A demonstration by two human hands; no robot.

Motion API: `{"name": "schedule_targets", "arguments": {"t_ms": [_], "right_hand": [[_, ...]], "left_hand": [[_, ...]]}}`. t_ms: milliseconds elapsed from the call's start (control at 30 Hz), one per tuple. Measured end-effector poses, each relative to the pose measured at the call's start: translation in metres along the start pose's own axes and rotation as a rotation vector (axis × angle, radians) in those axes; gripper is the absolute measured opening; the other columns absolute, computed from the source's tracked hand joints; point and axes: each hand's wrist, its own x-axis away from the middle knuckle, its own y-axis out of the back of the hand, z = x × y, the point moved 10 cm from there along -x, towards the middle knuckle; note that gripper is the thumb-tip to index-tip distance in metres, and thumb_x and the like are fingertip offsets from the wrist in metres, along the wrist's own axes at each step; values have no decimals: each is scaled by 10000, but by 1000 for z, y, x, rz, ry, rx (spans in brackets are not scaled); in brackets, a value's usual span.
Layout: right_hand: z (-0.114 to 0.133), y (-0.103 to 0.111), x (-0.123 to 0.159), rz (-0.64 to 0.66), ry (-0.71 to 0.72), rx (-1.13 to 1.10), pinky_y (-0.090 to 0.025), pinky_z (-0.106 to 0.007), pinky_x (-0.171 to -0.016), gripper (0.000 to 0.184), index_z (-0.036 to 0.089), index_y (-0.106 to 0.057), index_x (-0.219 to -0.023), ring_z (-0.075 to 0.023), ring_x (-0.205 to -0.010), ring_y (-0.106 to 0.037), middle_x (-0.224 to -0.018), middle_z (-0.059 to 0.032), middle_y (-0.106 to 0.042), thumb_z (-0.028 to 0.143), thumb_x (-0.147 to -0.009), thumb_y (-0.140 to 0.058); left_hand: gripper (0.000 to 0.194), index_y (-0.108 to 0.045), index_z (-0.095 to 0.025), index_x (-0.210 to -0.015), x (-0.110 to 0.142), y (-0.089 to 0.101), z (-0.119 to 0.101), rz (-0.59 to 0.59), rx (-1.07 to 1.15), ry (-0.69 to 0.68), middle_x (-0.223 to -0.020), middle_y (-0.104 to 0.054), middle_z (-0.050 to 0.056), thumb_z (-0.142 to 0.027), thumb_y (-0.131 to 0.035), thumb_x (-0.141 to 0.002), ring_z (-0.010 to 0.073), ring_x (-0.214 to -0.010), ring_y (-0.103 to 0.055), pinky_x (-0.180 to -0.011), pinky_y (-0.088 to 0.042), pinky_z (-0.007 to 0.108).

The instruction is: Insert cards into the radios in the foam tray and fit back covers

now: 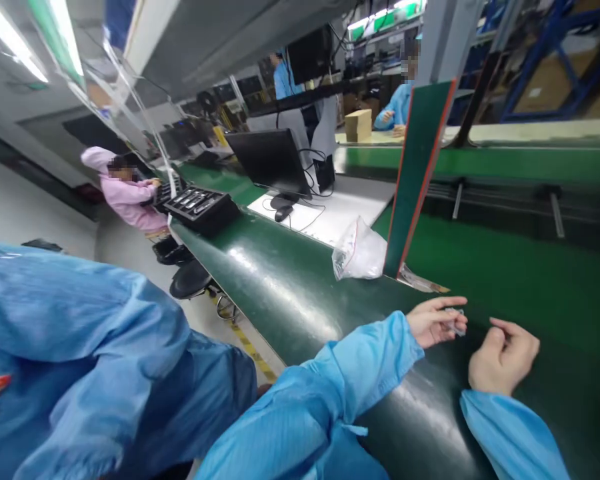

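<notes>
Over the green tabletop [300, 313], my left hand [433, 323] is closed on a small clear-grey plastic piece [457, 322], pinched at the fingertips with the index finger stretched out past it. What exactly the piece is cannot be made out. Just to the right, and apart from it, my right hand [503, 359] is curled with its thumb against the bent fingers. The inside of that hand is hidden, so anything in it does not show. Both of my arms wear light blue sleeves.
A clear plastic bag [363, 252] lies beside a green upright post [420, 173]. Farther left stand a monitor [270, 160], a mouse [283, 213] and a black tray [200, 207] of parts. A blue-clad person [105, 353] is close on my left; another wears pink [130, 200].
</notes>
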Motion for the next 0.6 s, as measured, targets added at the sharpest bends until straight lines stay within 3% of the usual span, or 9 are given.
{"name": "schedule_targets", "arguments": {"t_ms": [200, 367, 467, 600], "right_hand": [[-4, -11, 14, 175, -104, -40, -495, -531, -968, 298, 367, -609, -1002, -333, -1059, -630, -1045, -122, -642, 523, -956, -359], [-13, -17, 20, 252, -285, -95, -526, -524, -862, 334, 365, -585, -1030, -298, -924, -669, -1103, -120, -640, 577, -952, -338], [-16, -22, 25, 334, -404, -109, -521, -493, -885, 319, 378, -569, -1024, -274, -940, -672, -1093, -101, -650, 600, -934, -359], [-15, -20, 26, 351, -460, -91, -515, -476, -906, 316, 384, -568, -1004, -266, -946, -665, -1066, -89, -650, 600, -930, -350]], "left_hand": [[714, -661, -232, -1291, -1, 10, 13, 156, 68, 121, -1116, -737, 102, 14, -703, -622, 206, -963, -751, -726, -626, 259], [732, -635, -192, -1340, -1, 19, 28, 196, 77, 192, -1064, -758, 121, -17, -715, -633, 219, -966, -759, -742, -630, 255], [686, -649, -190, -1325, -2, 24, 33, 185, 71, 201, -1042, -762, 138, -64, -733, -657, 231, -939, -765, -721, -630, 257], [610, -659, -210, -1315, -1, 23, 34, 189, 75, 220, -1068, -755, 148, -134, -719, -713, 242, -945, -763, -699, -635, 276]]}}
